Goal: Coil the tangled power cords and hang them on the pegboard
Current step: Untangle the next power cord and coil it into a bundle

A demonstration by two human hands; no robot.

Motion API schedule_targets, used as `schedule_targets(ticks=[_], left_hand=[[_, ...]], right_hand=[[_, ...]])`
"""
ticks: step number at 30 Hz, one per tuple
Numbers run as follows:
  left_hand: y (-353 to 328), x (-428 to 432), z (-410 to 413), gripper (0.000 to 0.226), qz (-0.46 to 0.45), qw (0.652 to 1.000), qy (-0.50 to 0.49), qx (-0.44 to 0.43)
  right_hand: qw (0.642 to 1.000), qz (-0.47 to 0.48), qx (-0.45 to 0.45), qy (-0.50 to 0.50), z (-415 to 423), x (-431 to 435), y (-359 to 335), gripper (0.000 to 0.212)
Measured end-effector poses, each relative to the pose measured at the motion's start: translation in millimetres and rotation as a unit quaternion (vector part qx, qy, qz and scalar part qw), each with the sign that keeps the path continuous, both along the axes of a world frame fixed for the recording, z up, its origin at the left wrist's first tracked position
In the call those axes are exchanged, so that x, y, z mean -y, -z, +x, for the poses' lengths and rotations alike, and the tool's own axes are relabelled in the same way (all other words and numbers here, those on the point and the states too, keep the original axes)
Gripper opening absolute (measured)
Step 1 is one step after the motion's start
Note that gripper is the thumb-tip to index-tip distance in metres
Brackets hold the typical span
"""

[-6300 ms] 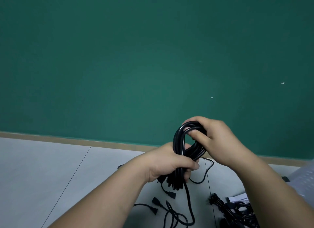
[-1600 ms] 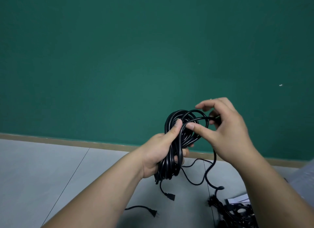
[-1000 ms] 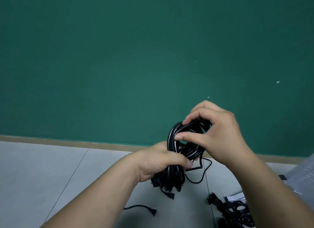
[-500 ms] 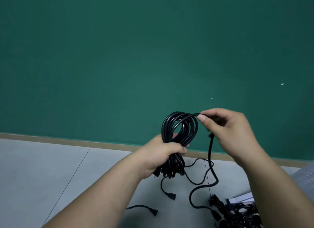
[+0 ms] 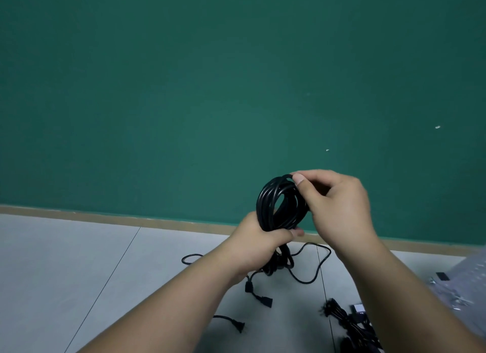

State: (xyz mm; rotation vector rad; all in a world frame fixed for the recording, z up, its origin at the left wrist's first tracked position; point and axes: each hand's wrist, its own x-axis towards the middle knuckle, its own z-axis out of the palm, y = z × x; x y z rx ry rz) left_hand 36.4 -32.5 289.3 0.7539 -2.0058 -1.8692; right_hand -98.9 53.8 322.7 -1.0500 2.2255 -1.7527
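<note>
A black power cord coil (image 5: 268, 202) stands upright in front of the green wall. My left hand (image 5: 259, 244) grips the coil around its lower half, fingers wrapped over the bundled strands. My right hand (image 5: 339, 208) pinches the cord at the top right of the coil, thumb on the outer loop. The cord's loose tail (image 5: 313, 263) trails from under the coil and loops over the floor. A connector end (image 5: 264, 300) hangs just below my left wrist. No pegboard is in view.
A two-prong plug (image 5: 236, 323) lies on the grey tiled floor (image 5: 79, 260) under my left forearm. More black cords (image 5: 349, 323) are heaped at the lower right, beside a clear plastic sheet (image 5: 462, 287). The green wall (image 5: 210, 89) fills the upper frame.
My right hand has laid the strand it was holding out to the right onto the top of the coil. The slack that hung from it has shortened on the floor.
</note>
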Motion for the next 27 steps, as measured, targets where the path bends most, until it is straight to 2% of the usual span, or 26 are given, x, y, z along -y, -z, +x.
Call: schedule_targets(ticks=[2,4,8,10,12,16,19,22,25,27], left_hand=[[-2,-3,0,0.002,0.06,0.998,0.022,-0.014],[-1,-5,0,0.009,0.096,0.995,0.034,-0.018],[-1,-1,-2,0.016,0.178,0.983,0.012,-0.05],[-3,4,-3,0.008,0.223,0.971,-0.008,-0.086],[-6,8,-4,0.019,0.258,0.958,-0.025,-0.123],[-12,20,-3,0.023,0.323,0.925,-0.078,-0.185],[-14,34,1,0.02,0.342,0.91,-0.1,-0.212],[-18,43,5,0.024,0.35,0.897,-0.125,-0.241],[-24,45,10,0.008,0.35,0.886,-0.156,-0.262],[-27,46,12,0.01,0.358,0.88,-0.158,-0.268]], right_hand=[[0.999,-0.018,0.032,-0.009,-1,1,1,0.01],[0.998,-0.023,0.061,-0.023,-2,1,3,0.012],[0.985,-0.011,0.136,-0.106,-7,2,8,0.023],[0.975,0.013,0.163,-0.149,-8,0,12,0.029],[0.963,0.045,0.198,-0.179,-5,-1,16,0.034],[0.925,0.135,0.268,-0.232,2,-2,21,0.05],[0.904,0.183,0.235,-0.306,6,-6,20,0.055],[0.916,0.184,0.158,-0.319,5,-5,21,0.053],[0.941,0.14,0.121,-0.283,-2,-1,25,0.032],[0.957,0.099,0.116,-0.248,-4,2,25,0.02]])
